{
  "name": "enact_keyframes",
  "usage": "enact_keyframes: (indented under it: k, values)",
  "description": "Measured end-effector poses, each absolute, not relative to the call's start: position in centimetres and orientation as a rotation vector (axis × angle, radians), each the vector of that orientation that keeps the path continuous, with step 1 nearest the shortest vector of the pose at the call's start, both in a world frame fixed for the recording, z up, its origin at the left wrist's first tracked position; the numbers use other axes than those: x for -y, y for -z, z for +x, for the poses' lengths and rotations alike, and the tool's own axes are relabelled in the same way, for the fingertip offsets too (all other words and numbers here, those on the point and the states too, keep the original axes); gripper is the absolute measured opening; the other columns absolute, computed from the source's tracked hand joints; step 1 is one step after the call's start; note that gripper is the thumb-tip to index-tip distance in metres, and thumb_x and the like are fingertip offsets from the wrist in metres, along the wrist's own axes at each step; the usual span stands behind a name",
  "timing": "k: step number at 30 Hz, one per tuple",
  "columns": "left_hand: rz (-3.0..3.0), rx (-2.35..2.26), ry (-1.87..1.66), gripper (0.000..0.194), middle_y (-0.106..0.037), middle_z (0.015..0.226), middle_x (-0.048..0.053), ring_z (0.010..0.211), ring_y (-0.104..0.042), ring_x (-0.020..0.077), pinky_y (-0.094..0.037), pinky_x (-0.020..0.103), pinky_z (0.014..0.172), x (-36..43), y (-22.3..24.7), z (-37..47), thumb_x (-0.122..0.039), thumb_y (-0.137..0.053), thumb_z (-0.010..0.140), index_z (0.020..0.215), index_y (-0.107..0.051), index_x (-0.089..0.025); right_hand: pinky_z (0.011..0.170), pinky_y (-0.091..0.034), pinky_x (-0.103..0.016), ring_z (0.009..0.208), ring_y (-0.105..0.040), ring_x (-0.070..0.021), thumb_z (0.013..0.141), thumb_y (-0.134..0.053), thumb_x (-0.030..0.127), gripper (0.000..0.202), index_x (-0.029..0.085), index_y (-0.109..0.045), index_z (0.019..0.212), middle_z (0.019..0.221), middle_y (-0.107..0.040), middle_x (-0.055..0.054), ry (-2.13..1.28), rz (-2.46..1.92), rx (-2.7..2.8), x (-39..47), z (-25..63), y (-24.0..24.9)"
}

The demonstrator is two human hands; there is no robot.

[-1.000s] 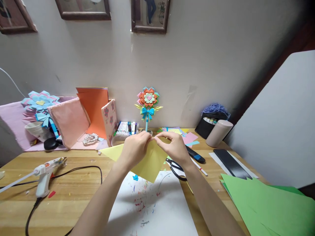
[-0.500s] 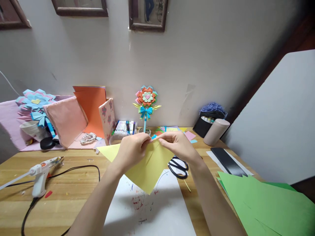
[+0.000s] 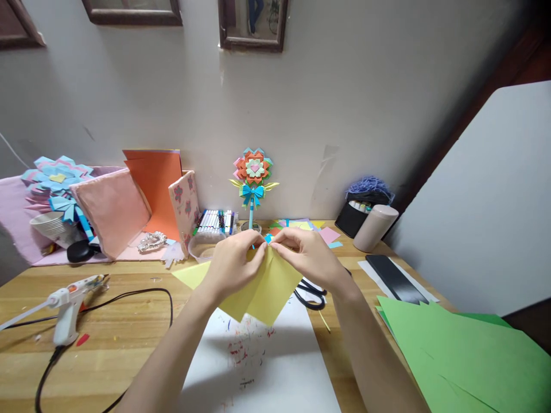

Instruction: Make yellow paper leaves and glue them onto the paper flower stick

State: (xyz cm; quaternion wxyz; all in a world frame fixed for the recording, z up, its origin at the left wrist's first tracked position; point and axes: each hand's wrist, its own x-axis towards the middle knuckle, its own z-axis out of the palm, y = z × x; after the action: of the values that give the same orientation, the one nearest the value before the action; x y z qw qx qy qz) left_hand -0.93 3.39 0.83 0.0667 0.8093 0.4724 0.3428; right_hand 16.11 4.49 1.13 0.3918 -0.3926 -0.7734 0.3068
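Between my hands hangs a sheet of yellow paper [image 3: 269, 292], folded and gathered at its top, with two points fanning downward. My left hand [image 3: 236, 258] pinches the gathered top between thumb and fingers. Close beside it, my right hand [image 3: 307, 252] pinches the same spot, and the fingertips almost meet. Below the yellow paper lies a white sheet [image 3: 262, 373] marked with coloured scribbles. Black-handled scissors [image 3: 310, 295] rest near my right wrist, partly hidden by the yellow paper and my arm.
A glue gun [image 3: 71, 307] with its cable lies at left. Green paper [image 3: 465, 355] and a phone [image 3: 394, 278] are at right. At the back stand a paper flower [image 3: 253, 166], markers [image 3: 215, 222], a pink box [image 3: 107, 209], and a pale cylinder [image 3: 376, 228].
The yellow paper's lower edge has risen and its single bottom point has become two fanned points. My fingertips have drawn closer together at the top. The view has shifted slightly.
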Motion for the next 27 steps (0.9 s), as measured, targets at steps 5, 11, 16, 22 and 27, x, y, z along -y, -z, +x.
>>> enact_keyframes:
  k: [5, 11, 16, 22, 27]
  values:
    - [2.293, -1.374, -1.084, 0.018, -0.059, 0.066, 0.000, 0.060, -0.050, 0.0112, -0.033, 0.021, 0.056, -3.6, -0.6, -0.8, -0.028, -0.044, 0.080, 0.070, -0.055, -0.018, 0.071, -0.046, -0.027, 0.079, -0.062, -0.0184, 0.081, -0.049, 0.024, 0.018, 0.019, -0.066, 0.080, 0.080, -0.068, -0.004, -0.647, -1.000, 1.917, -4.4, 16.3, -1.3]
    - [2.145, -1.307, -1.058, 0.013, -0.052, 0.059, -0.002, 0.058, -0.046, 0.0105, -0.033, 0.020, 0.053, -3.2, -1.1, -0.6, -0.022, -0.046, 0.073, 0.062, -0.048, -0.018, 0.069, -0.046, -0.026, 0.076, -0.062, -0.0180, 0.080, -0.050, 0.025, 0.019, 0.018, -0.067, 0.075, 0.079, -0.068, -0.004, -0.644, -0.993, 1.921, -4.3, 16.7, -1.7]
    - [2.119, -1.306, -1.010, 0.015, -0.044, 0.054, -0.004, 0.055, -0.042, 0.0099, -0.031, 0.020, 0.051, -2.8, -1.7, -1.0, -0.021, -0.044, 0.070, 0.056, -0.040, -0.018, 0.066, -0.047, -0.025, 0.075, -0.062, -0.0181, 0.080, -0.052, 0.030, 0.021, 0.017, -0.067, 0.074, 0.078, -0.068, -0.003, -0.704, -0.996, 1.892, -4.0, 17.7, -2.3]
    - [2.198, -1.244, -0.885, 0.016, -0.043, 0.056, -0.003, 0.056, -0.041, 0.0105, -0.032, 0.021, 0.052, -2.5, -2.4, -1.9, -0.022, -0.042, 0.072, 0.057, -0.039, -0.019, 0.056, -0.047, -0.024, 0.071, -0.062, -0.0184, 0.076, -0.058, 0.037, 0.023, 0.017, -0.069, 0.077, 0.075, -0.069, -0.005, -0.833, -0.996, 1.780, -4.5, 19.6, -2.4]
    - [2.243, -1.248, -0.853, 0.021, -0.042, 0.055, -0.003, 0.055, -0.040, 0.0102, -0.030, 0.021, 0.051, -2.4, -2.7, -2.6, -0.026, -0.042, 0.075, 0.055, -0.040, -0.019, 0.047, -0.046, -0.021, 0.059, -0.062, -0.0157, 0.071, -0.065, 0.037, 0.019, 0.018, -0.068, 0.071, 0.068, -0.068, -0.003, -0.959, -1.016, 1.650, -5.0, 21.4, -2.7]
